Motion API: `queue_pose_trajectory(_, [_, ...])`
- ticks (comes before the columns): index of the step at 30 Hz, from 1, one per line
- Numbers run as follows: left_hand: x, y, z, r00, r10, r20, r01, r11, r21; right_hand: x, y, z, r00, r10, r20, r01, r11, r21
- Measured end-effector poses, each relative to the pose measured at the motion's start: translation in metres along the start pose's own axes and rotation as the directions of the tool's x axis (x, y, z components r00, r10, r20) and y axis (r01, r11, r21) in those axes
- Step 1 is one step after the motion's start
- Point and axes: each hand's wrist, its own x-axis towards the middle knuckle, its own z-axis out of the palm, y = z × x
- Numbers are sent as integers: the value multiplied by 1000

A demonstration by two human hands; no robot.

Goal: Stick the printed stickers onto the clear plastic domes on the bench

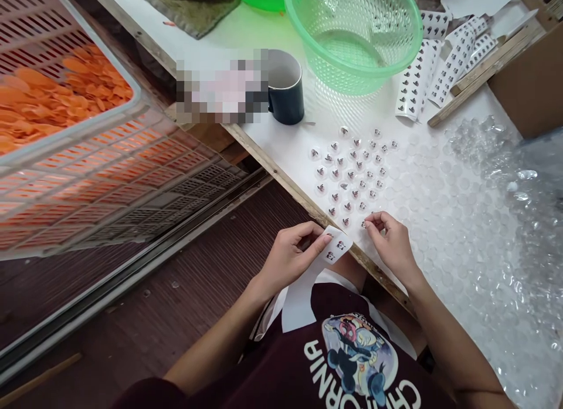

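Note:
My left hand [301, 250] is closed on a strip of stickers [338, 244], thumb on top, at the table's edge. A few small dark cartoon prints show on its upper end, and the plain white part hangs down over my lap. My right hand [389, 242] pinches a small printed sticker [363, 224] at its fingertips, low over the table; whether the sticker touches a disc under it I cannot tell. Just beyond lie several clear round discs [348, 206] with the same kind of print. Plain clear discs [433, 221] spread to the right of my right hand.
A dark mug [287, 98] and a green plastic basket [352, 63] stand farther back. Rolled sticker sheets [416, 83] lie at the back right, by wooden strips [484, 68] and a cardboard box [528, 80]. On the left, a crate [136, 98] holds orange pieces [53, 98].

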Motion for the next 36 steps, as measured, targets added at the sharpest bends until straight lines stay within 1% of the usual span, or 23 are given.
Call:
queue_pose_trajectory(2, [0,1,0,1000,-4,-7,4,1000,1,3,2,4,1000,-19,3,19,999,-49])
queue_pose_trajectory(4, [1,1,0,1000,-11,-10,11,1000,1,6,3,8,999,-51,7,51,988,-146])
queue_pose_trajectory(8, [3,2,2,1000,-23,-21,23,1000,-5,8,0,13,992,-128,20,125,911,-392])
queue_pose_trajectory(11, [4,1,5,998,-15,-59,13,1000,-27,5,-6,10,987,-159,-18,129,861,-492])
queue_pose_trajectory(13, [4,1,9,997,-5,-77,1,999,-52,0,-13,5,981,-183,-60,135,875,-465])
queue_pose_trajectory(15, [4,0,13,996,-6,-94,-1,997,-75,-8,-21,1,979,-191,-67,161,934,-318])
queue_pose_trajectory(18, [4,1,19,993,-26,-118,14,995,-103,-21,-31,-3,987,-156,32,158,987,-40])
queue_pose_trajectory(20, [4,2,22,993,-39,-112,25,992,-124,-28,-34,-2,988,-116,99,110,992,65])
queue_pose_trajectory(23, [4,4,24,995,-62,-77,49,986,-161,-31,-31,0,985,-53,162,28,988,151])
queue_pose_trajectory(25, [4,4,25,995,-80,-57,67,980,-189,-32,-28,0,979,-34,200,0,986,166])
queue_pose_trajectory(26, [4,4,26,995,-89,-52,76,976,-202,-32,-27,1,979,-35,198,4,988,155])
queue_pose_trajectory(28, [4,3,27,993,-103,-49,90,971,-220,-33,-25,1,988,-65,140,50,993,107])
queue_pose_trajectory(30, [3,1,29,992,-111,-66,94,971,-221,-35,-25,2,989,-141,43,140,989,40])
queue_pose_trajectory(33, [3,-1,30,989,-108,-98,87,977,-197,-36,-28,1,957,-282,-73,279,959,-43])
queue_pose_trajectory(34, [3,-1,31,989,-102,-108,81,980,-184,-36,-28,0,945,-310,-105,307,950,-50])
queue_pose_trajectory(36, [3,-1,31,988,-83,-127,63,985,-158,-36,-30,-2,932,-320,-167,321,947,-24])
